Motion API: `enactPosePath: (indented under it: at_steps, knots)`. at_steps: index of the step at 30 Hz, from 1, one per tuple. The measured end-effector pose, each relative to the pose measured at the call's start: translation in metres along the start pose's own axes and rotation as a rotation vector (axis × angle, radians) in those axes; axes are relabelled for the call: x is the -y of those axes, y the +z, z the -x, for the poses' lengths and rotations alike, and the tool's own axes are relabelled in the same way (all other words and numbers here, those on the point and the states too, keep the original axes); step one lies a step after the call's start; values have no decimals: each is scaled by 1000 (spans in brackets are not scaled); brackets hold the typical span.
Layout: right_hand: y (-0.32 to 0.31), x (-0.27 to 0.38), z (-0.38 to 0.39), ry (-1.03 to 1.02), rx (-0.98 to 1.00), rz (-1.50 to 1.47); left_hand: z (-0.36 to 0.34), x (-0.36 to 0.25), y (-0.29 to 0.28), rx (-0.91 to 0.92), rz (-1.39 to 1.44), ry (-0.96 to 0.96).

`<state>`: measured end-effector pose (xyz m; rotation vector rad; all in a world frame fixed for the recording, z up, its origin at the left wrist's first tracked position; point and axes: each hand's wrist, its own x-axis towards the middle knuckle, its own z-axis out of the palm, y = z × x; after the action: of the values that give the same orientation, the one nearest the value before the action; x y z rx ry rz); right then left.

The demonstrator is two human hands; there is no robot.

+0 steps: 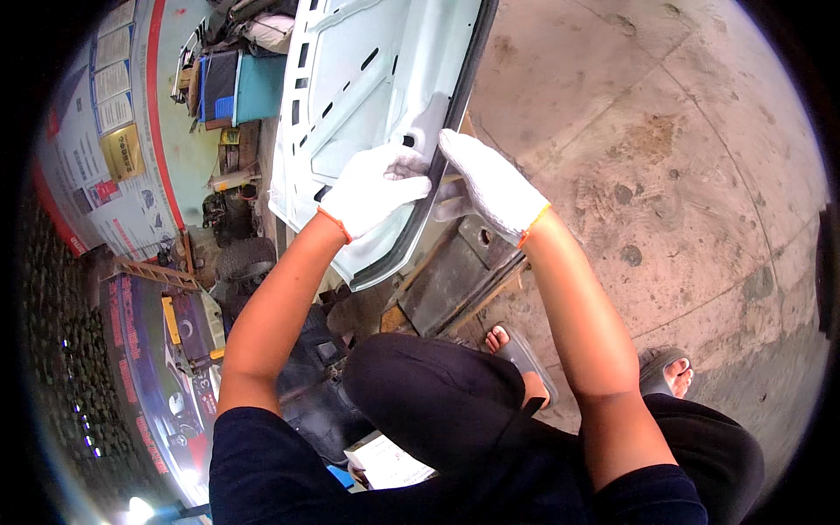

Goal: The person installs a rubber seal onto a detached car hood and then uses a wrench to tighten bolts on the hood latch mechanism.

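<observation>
A pale blue-white car door (350, 87) stands before me, its inner side up, with slots and holes in the metal. A black rubber seal strip (459, 96) runs down its right edge and round the near corner. My left hand (372, 188), in a white knitted glove, rests on the inner panel with its fingers curled and its thumb at the strip's inner side. What those fingers hold is hidden. On the strip's outer side is my right hand (499, 184), gloved too. Its fingers are stretched out along the edge, and the thumb lies apart, lower down in shadow.
Under the door's near end is a dark, worn panel (455, 276). Teal and blue boxes (258, 87) stand at the far left beside a poster wall (114, 131). Stained concrete floor (647, 175) spreads to the right. My sandalled foot (521, 359) is close below.
</observation>
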<state>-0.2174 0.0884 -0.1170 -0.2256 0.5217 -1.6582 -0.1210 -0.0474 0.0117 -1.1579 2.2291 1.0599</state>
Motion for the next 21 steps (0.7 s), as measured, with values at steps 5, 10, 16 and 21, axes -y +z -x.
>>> enactPosePath:
  at_steps: [5,10,16,21]
  knots:
    - [-2,0,-3,-9,7,40,-1,4,1,21,64,-41]
    - [3,3,1,-20,-13,62,11,12,21,-173,-233,129]
    - [1,-4,0,-57,-34,132,26,9,34,-481,-333,170]
    - [5,-5,4,-119,-20,129,22,29,49,-613,-154,312]
